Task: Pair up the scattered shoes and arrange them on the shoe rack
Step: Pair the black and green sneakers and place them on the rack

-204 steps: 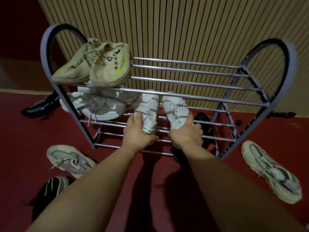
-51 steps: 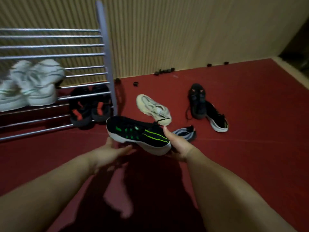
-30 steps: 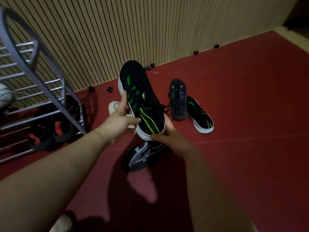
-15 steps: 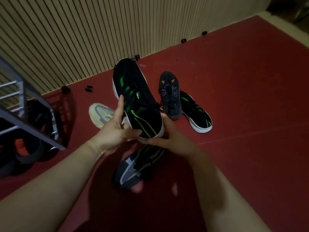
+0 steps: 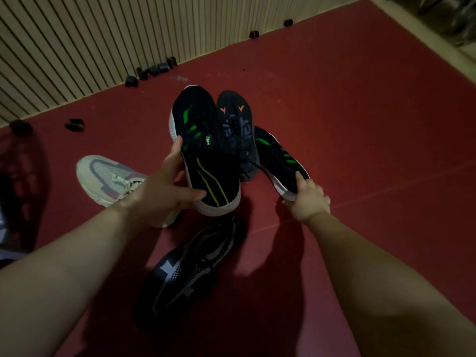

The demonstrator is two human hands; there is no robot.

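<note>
Visibly, black sneaker (image 5: 206,161) and mate (image 5: 279,157) share green stripes, white soles.

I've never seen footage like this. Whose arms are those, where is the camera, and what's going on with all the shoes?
There is no machine here: a person wears one camera on the head, looking down at their own bare arms. The left hand holds up a black shoe with green stripes. The right hand grips the heel of its matching shoe, down on the red floor. Also on the floor: a dark shoe with orange marks, a pale shoe and a black patterned shoe.
</note>
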